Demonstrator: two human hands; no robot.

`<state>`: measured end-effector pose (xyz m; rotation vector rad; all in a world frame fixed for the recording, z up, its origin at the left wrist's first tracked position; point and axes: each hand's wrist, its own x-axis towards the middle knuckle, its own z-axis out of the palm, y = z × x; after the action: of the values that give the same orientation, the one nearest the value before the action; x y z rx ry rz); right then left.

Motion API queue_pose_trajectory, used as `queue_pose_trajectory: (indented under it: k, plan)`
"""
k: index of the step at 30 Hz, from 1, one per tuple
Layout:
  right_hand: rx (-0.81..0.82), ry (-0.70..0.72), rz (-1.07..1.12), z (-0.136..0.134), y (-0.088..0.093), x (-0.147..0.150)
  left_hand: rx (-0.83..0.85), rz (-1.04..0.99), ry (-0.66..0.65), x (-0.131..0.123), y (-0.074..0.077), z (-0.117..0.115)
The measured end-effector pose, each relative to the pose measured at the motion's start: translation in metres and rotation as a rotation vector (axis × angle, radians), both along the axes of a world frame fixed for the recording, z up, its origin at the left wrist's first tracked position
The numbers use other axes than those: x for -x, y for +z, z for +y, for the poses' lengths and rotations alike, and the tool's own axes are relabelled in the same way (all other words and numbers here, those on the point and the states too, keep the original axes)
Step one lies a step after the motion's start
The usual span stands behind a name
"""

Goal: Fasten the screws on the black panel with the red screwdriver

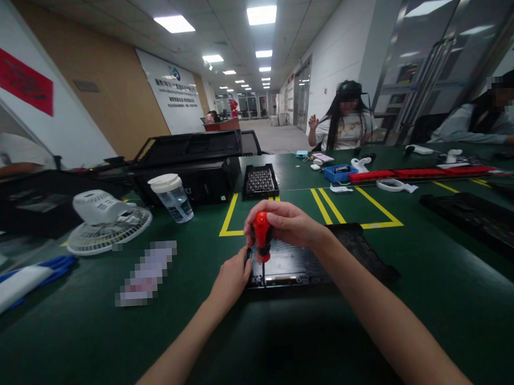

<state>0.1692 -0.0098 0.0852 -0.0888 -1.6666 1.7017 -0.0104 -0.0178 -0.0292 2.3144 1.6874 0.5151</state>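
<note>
My right hand (291,222) is closed around the red and black handle of a screwdriver (263,232). The screwdriver stands nearly upright, its shaft pointing down at the left front corner of a flat black panel (316,252). Whether the tip sits in a screw is too small to tell. At the panel's left edge, my left hand (232,275) grips the side, with its fingertips partly hidden. A shiny metal strip (283,279) runs along the panel's front edge, right of the screwdriver's shaft.
Beyond the panel lies a black tray of small parts (260,181). To the left are a lidded plastic cup (173,198), a white fan (107,220) and a black case (187,182). Another black panel (483,226) lies right. A person (343,122) sits across the green table (196,345).
</note>
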Motion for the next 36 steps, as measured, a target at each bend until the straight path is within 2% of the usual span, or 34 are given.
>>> queue_pose_trajectory:
  k: [9, 21, 36]
  plan:
    - [-0.053, -0.024, -0.052, 0.0, 0.006, -0.009, 0.023, 0.007, 0.01, -0.001, 0.001, 0.0]
    - [-0.115, -0.055, -0.092, -0.006, 0.011, -0.006, 0.007, 0.014, 0.008, -0.001, 0.001, 0.0]
    - [-0.172, -0.175, -0.134, -0.012, 0.014, -0.001, 0.043, -0.001, 0.032, 0.0, 0.0, 0.001]
